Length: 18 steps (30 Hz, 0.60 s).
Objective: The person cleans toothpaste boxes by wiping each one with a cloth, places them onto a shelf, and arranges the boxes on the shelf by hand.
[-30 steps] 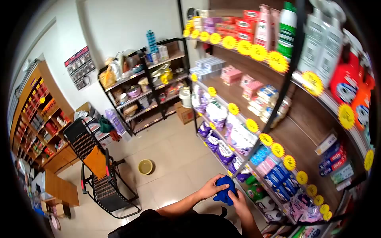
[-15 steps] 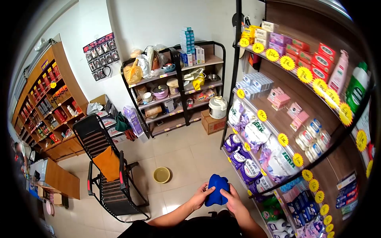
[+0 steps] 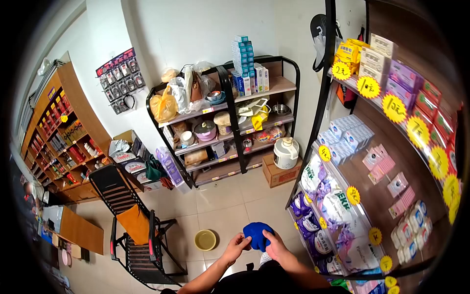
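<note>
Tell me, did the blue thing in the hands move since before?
Yes: in this view, the blue thing came leftward, nearer the floor bowl.

Behind the bare fingers (image 3: 244, 241), the two forearms (image 3: 209, 274) are also bare and become narrower toward the wrists, and between them there is a black garment (image 3: 254, 281), which looks plain, with folds that are difficult to distinguish. Closer to the fingers, at the front border of this garment, a small dark tab (image 3: 250, 266) sticks out, too small to tell exactly. Just below the fingers appears a whitish, rounded shape (image 3: 265, 258), which seems to be the tip of a shoe.
</note>
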### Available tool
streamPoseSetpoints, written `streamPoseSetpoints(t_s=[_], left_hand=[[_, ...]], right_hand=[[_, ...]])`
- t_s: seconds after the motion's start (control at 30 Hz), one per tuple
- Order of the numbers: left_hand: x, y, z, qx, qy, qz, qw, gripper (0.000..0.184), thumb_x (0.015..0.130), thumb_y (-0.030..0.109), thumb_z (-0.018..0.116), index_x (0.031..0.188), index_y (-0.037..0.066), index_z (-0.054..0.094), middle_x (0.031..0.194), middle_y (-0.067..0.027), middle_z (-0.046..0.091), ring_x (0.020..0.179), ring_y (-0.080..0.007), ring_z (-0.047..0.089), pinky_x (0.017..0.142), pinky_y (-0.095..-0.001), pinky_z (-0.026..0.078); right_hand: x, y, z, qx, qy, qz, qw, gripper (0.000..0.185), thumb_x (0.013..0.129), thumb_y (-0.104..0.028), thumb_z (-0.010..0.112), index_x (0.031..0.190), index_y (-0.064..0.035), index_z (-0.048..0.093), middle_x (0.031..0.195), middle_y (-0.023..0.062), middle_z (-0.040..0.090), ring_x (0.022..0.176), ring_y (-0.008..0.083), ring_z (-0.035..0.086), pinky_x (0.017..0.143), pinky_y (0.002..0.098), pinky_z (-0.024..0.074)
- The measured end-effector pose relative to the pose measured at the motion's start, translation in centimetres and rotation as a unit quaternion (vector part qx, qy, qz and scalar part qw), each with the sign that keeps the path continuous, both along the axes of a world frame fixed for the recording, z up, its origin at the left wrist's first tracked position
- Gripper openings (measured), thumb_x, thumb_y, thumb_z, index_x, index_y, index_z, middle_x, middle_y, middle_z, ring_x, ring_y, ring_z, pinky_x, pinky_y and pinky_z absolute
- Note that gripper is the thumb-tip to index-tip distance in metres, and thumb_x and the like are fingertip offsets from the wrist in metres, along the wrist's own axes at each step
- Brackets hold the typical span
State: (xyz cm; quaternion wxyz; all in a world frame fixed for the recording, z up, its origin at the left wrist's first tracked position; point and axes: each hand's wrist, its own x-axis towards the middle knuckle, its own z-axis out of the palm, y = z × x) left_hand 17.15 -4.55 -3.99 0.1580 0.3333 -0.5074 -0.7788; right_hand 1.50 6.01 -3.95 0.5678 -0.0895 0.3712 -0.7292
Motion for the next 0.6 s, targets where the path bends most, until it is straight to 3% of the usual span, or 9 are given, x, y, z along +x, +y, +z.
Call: streamPoseSetpoints(t_s=[0.1, 0.23, 0.27, 0.3, 0.4, 0.6], left_hand=[[-4.7, -4.7, 2.2, -0.026, 0.000, 0.005, 1.000, 0.021, 0.101, 0.026, 0.064, 0.102, 0.006, 0.060, 0.088, -0.0049, 0.065, 0.084, -0.0151, 0.065, 0.081, -0.0314, 0.053], [-9.0, -11.2, 1.6, -0.013, 0.044, 0.011, 0.999, 0.026, 0.104, 0.027, 0.058, 0.115, 0.004, 0.061, 0.092, -0.0058, 0.067, 0.086, -0.0145, 0.064, 0.082, -0.0310, 0.053], [-9.9, -12.9, 1.2, -0.009, 0.040, 0.008, 0.999, 0.026, 0.104, 0.027, 0.056, 0.116, 0.004, 0.061, 0.092, -0.0058, 0.067, 0.086, -0.0147, 0.064, 0.084, -0.0313, 0.053], [-10.9, -14.5, 1.0, 0.004, 0.035, 0.016, 0.999, 0.025, 0.105, 0.026, 0.056, 0.116, 0.004, 0.061, 0.092, -0.0056, 0.067, 0.085, -0.0144, 0.064, 0.083, -0.0309, 0.053], [-13.8, -20.2, -0.4, 0.011, 0.029, 0.008, 1.000, 0.023, 0.105, 0.024, 0.055, 0.116, 0.004, 0.061, 0.092, -0.0053, 0.067, 0.085, -0.0143, 0.064, 0.082, -0.0300, 0.053], [-20.2, -33.0, -1.9, 0.024, 0.047, -0.039, 0.998, 0.020, 0.105, 0.020, 0.054, 0.114, 0.005, 0.062, 0.090, -0.0041, 0.067, 0.083, -0.0137, 0.063, 0.081, -0.0293, 0.053]], right_hand=[[-4.7, -5.5, 1.2, 0.021, -0.020, -0.026, 0.999, 0.049, 0.097, -0.029, 0.063, 0.132, 0.0032, 0.053, 0.127, 0.0143, 0.062, 0.117, 0.0247, 0.061, 0.101, 0.0411, 0.0483], [-10.8, -11.6, 2.3, 0.003, -0.067, -0.037, 0.997, 0.048, 0.095, -0.032, 0.062, 0.128, 0.0016, 0.055, 0.122, 0.0155, 0.066, 0.110, 0.0278, 0.065, 0.094, 0.0454, 0.0526], [-12.5, -13.0, 1.9, -0.002, -0.094, -0.020, 0.995, 0.042, 0.095, -0.031, 0.062, 0.128, -0.0064, 0.054, 0.117, 0.0119, 0.064, 0.106, 0.0263, 0.065, 0.086, 0.0478, 0.0575], [-14.0, -14.2, 2.0, 0.001, -0.093, -0.020, 0.995, 0.042, 0.095, -0.031, 0.062, 0.128, -0.0064, 0.054, 0.117, 0.0119, 0.064, 0.106, 0.0263, 0.065, 0.086, 0.0478, 0.0575], [-17.8, -18.7, 2.0, 0.008, -0.023, -0.085, 0.996, 0.039, 0.094, -0.030, 0.060, 0.131, -0.0185, 0.055, 0.116, 0.0096, 0.061, 0.107, 0.0280, 0.063, 0.086, 0.0480, 0.0575], [-25.8, -29.2, 1.5, 0.014, -0.020, -0.124, 0.992, 0.039, 0.098, -0.046, 0.059, 0.120, -0.0138, 0.060, 0.104, 0.0056, 0.064, 0.095, 0.0227, 0.064, 0.081, 0.0447, 0.0559]])
